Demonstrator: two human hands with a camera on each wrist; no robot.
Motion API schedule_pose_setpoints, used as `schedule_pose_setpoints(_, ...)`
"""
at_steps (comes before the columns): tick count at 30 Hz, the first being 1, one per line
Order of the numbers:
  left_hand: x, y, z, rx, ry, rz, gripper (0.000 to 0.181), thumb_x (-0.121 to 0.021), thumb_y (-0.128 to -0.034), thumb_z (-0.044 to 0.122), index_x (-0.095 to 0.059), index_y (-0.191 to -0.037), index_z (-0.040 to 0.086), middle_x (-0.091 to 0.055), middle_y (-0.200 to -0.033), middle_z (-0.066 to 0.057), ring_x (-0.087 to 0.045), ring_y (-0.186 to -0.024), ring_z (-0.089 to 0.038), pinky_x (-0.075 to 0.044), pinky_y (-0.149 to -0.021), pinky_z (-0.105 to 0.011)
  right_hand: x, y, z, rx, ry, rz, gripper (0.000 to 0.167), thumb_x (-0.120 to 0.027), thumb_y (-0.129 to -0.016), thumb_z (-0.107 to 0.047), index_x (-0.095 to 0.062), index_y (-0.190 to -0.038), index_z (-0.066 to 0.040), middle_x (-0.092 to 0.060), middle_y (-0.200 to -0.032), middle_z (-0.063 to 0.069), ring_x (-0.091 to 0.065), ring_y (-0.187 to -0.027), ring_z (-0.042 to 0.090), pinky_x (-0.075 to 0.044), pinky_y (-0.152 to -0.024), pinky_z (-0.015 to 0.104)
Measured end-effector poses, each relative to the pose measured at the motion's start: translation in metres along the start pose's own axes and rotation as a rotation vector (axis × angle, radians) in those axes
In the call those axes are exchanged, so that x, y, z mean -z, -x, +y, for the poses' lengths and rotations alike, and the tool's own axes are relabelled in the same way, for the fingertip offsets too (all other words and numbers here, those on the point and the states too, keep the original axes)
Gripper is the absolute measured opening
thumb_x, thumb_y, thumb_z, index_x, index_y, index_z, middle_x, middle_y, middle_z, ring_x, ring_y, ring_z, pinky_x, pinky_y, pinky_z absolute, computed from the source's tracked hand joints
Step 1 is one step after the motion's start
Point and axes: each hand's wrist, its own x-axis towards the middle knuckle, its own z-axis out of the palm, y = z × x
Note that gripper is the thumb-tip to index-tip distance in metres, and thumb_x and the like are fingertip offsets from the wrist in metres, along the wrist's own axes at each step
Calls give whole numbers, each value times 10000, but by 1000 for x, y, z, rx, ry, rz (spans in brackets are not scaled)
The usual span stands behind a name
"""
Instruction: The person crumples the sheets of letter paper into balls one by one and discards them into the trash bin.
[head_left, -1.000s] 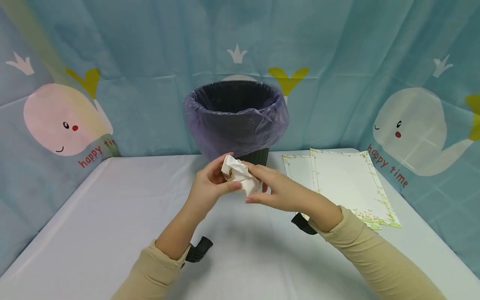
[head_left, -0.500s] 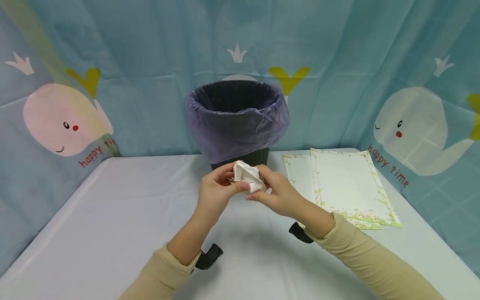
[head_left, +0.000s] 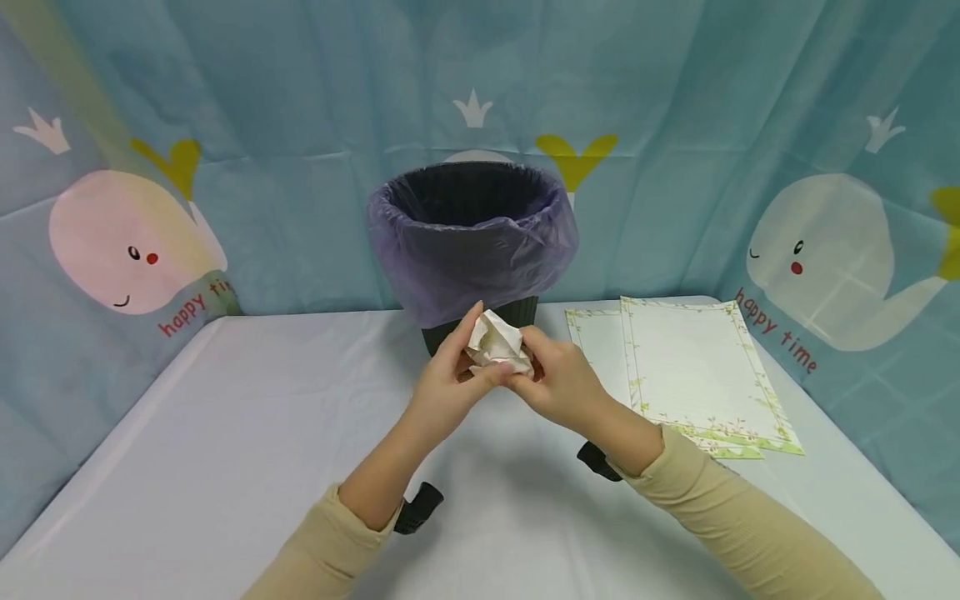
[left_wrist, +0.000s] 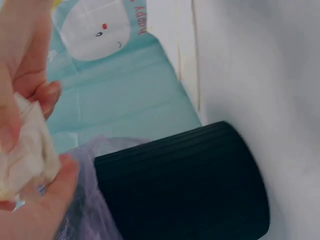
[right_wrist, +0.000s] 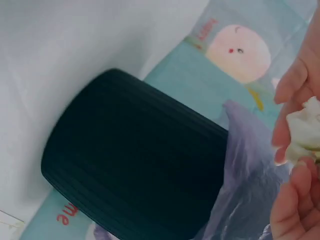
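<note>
A crumpled white paper (head_left: 498, 343) is gripped between both hands, above the table and in front of the bin. The left hand (head_left: 444, 390) curls round its left side, thumb on the near face. From the right, the right hand (head_left: 564, 382) holds it with bent fingers, the two thumbs meeting at the paper's near edge. In the left wrist view the crumpled paper (left_wrist: 31, 150) shows at the left edge; in the right wrist view the paper (right_wrist: 305, 131) lies at the right edge. Some fingers behind the paper are hidden.
A dark bin (head_left: 480, 267) with a purple bag over its rim stands at the back of the white table (head_left: 225, 450). Flat sheets with a floral border (head_left: 697, 367) lie at the right. A blue curtain (head_left: 300, 225) hangs behind.
Both hands and the paper moved slightly right over the last second. The hands have drawn together, their thumbs now meeting, and the paper's folded shape has changed.
</note>
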Motion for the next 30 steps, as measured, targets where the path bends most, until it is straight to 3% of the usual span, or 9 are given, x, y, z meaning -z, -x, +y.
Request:
schedule_pose_setpoints(3, -1, 1, -3, -21, 36, 36, 815, -702, -894, 55, -225, -1552, 120, -345, -1464, -136, -534, -1159, -286, -513, -862, -272, 0, -2, -1, -36, -3, 16, 313, -795, -753, 6, -564, -964, 13, -512, -634, 29, -390, -514, 84, -356, -440, 220)
schedule_pose_setpoints(7, -1, 1, -7, -61, 98, 102, 724, -698, -852, -64, -370, -1487, 49, -448, -1345, -161, -588, -1023, -238, -526, -793, -228, 0, -4, -4, -84, 19, 21, 340, -832, -725, -27, -590, -960, 7, -556, -724, 30, -455, -603, 141, -396, -515, 242)
schedule_pose_setpoints(11, 1, 0, -6, -96, 146, 105, 664, -684, -816, -145, -447, -1423, -15, -501, -1214, -187, -587, -933, -142, -516, -754, -199, 1, -5, -4, -45, 79, 26, 447, -863, -701, -76, -551, -1009, 12, -566, -878, 81, -508, -771, 214, -455, -640, 306)
schedule_pose_setpoints(15, 3, 0, -3, -113, 153, 90, 641, -679, -825, -139, -444, -1413, -46, -533, -1195, -207, -591, -926, -107, -515, -758, -198, 6, -9, -3, 35, 78, 9, 740, -879, -697, -96, -419, -1266, 13, -564, -1043, 156, -555, -885, 261, -501, -699, 353)
schedule_pose_setpoints(18, 3, 1, -2, -107, 154, 90, 633, -682, -829, -129, -449, -1412, -47, -555, -1191, -209, -605, -923, -109, -523, -754, -203, 9, -12, -2, 111, 61, -36, 884, -881, -699, -108, -359, -1411, -50, -570, -1123, 173, -554, -894, 254, -513, -679, 345)
schedule_pose_setpoints(22, 2, 2, 1, -90, 129, 123, 619, -713, -809, -114, -489, -1382, -48, -582, -1191, -189, -613, -914, -111, -522, -725, -197, 11, -15, -1, 188, 32, -89, 839, -869, -709, -90, -407, -1409, -57, -581, -1150, 157, -544, -907, 241, -518, -694, 336)
schedule_pose_setpoints(26, -1, 2, 2, -56, 126, 159, 601, -739, -792, -101, -526, -1351, -48, -606, -1192, -173, -620, -924, -158, -526, -713, -198, 10, -13, -1, 212, 36, -95, 839, -872, -695, -64, -399, -1386, -28, -586, -1166, 177, -575, -937, 268, -537, -731, 363)
schedule_pose_setpoints(30, -4, 4, 2, -11, 184, 173, 561, -729, -800, -106, -518, -1319, -64, -589, -1208, -181, -597, -1011, -222, -534, -775, -218, 6, -13, 0, 208, 47, -108, 849, -880, -675, -49, -375, -1358, -16, -570, -1179, 198, -591, -937, 297, -545, -746, 382)
